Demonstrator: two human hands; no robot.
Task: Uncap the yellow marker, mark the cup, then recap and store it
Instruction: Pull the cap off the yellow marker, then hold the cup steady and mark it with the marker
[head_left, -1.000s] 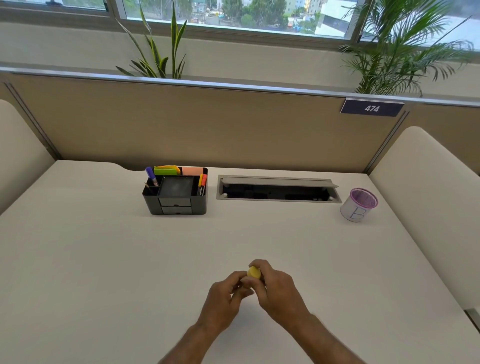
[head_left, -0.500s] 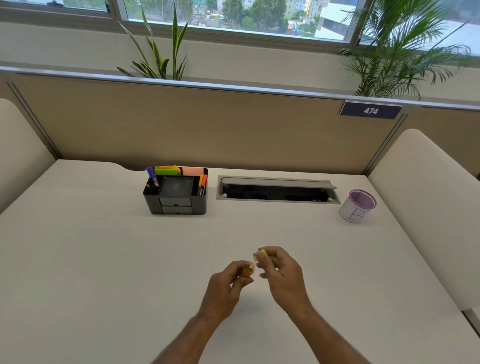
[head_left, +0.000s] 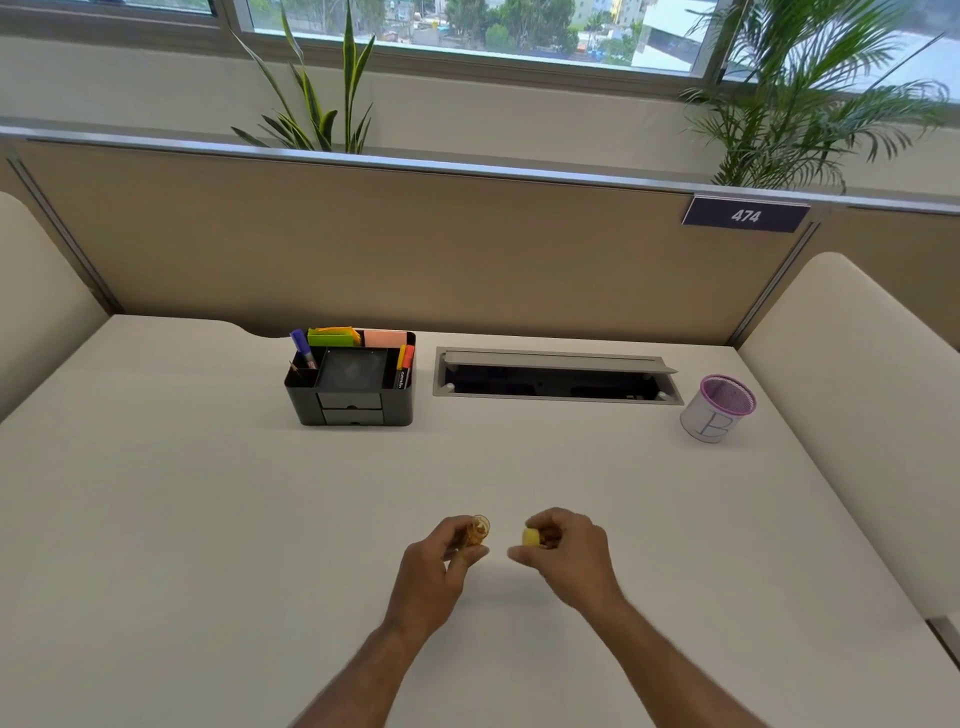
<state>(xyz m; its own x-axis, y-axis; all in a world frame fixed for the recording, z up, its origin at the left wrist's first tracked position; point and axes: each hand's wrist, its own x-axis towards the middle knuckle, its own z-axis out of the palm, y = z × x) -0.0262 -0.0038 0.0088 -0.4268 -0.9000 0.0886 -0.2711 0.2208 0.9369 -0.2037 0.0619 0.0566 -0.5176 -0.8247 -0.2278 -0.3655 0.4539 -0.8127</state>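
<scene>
So the yellow marker (head_left: 535, 538) is uncapped, pinched in the right hand (head_left: 571, 558) at lower center of the frame. Its cap (head_left: 478, 530) sits pinched in the left hand (head_left: 436, 571) just beside it, the two apart. The cup (head_left: 717, 410) stands on the desk (head_left: 182, 519) at far right, the black organizer (head_left: 353, 382) up left.

Broad bare tabletop (head_left: 208, 519) across the lower half of the frame, open on every side of the left hand (head_left: 441, 564) and right hand (head_left: 569, 556). Clear run toward the cup (head_left: 717, 410) at right of centre. Blocked at upper centre by the black organizer (head_left: 353, 395) and the open cable tray (head_left: 556, 382). Closed behind by the partition (head_left: 467, 249), at both sides by padded panels (head_left: 857, 389).
</scene>
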